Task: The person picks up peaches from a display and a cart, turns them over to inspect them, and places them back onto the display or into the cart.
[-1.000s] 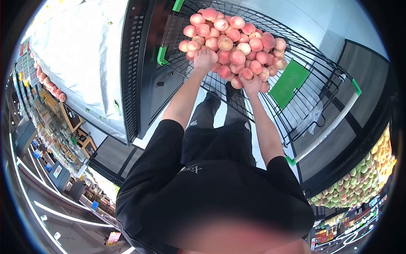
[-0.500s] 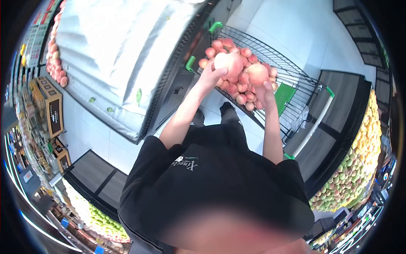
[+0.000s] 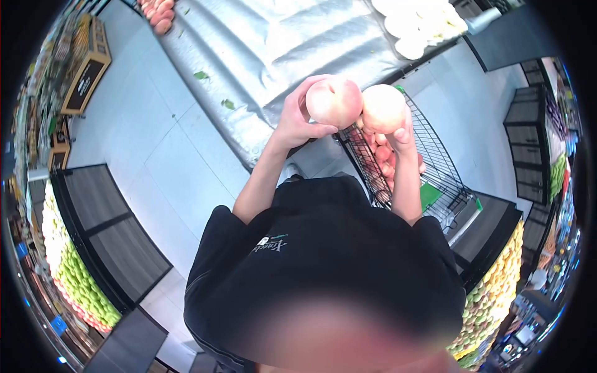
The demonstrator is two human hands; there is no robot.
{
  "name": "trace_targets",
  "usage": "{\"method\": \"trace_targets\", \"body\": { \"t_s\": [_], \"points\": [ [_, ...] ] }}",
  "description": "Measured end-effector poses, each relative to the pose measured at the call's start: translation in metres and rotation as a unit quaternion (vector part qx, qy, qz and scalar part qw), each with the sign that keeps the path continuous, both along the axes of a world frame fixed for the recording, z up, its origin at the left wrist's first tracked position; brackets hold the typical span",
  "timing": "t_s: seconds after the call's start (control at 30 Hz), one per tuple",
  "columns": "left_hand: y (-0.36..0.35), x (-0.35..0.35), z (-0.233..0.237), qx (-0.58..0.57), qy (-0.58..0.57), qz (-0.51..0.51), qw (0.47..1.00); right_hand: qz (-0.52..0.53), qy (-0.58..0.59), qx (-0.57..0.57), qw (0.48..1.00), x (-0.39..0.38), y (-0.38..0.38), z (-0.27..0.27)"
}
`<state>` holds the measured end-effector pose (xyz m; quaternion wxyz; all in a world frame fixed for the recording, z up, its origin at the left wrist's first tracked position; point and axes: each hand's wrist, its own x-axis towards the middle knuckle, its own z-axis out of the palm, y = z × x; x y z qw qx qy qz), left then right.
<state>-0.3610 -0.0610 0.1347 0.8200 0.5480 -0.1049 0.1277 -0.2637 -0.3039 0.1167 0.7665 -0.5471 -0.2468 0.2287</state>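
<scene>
My left hand (image 3: 293, 121) is wrapped around the left side of a large pink peach (image 3: 334, 102). A paler peach (image 3: 384, 109) sits in my right hand (image 3: 403, 138), with fingers beneath and along its right side. Both fruits are held up side by side, nearly touching, between the lined display table and the shopping cart. Many more peaches (image 3: 382, 152) lie in the wire shopping cart (image 3: 438, 152), partly hidden behind my right hand and forearm.
A silvery sheet (image 3: 249, 37) covers the display table ahead, with loose leaves (image 3: 227, 104) on it. More peaches (image 3: 160, 15) lie at its far left. White round produce (image 3: 410, 31) stands at its right. Fruit stands flank me, green fruit (image 3: 78, 273) left and yellow fruit (image 3: 497, 267) right.
My hands have risen away from the cart's pile and moved toward the display table, carrying the peaches. The view has turned left, so the cart now shows lower and partly behind my right arm.
</scene>
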Motion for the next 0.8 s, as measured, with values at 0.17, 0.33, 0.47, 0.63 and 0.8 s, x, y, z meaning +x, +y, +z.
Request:
{"method": "trace_targets", "body": {
  "t_s": [0.17, 0.33, 0.47, 0.63, 0.8],
  "points": [
    [0.024, -0.029, -0.006, -0.071, 0.007, 0.057, 0.996, 0.028, 0.130, 0.109, 0.985, -0.014, 0.057, -0.021],
    [0.040, -0.029, -0.068, -0.184, 0.061, 0.109, 0.975, 0.067, 0.194, 0.104, 0.973, -0.003, 0.095, -0.034],
    [0.046, -0.031, -0.128, -0.150, 0.192, 0.179, 0.953, -0.027, 0.214, -0.046, 0.975, 0.019, 0.082, -0.090],
    [0.050, -0.017, -0.132, -0.041, 0.311, 0.186, 0.931, -0.068, 0.155, -0.231, 0.958, 0.065, 0.056, -0.134],
    [0.065, 0.065, -0.129, 0.044, 0.294, 0.202, 0.933, -0.116, 0.101, -0.276, 0.949, 0.139, 0.065, -0.132]
  ]
}}
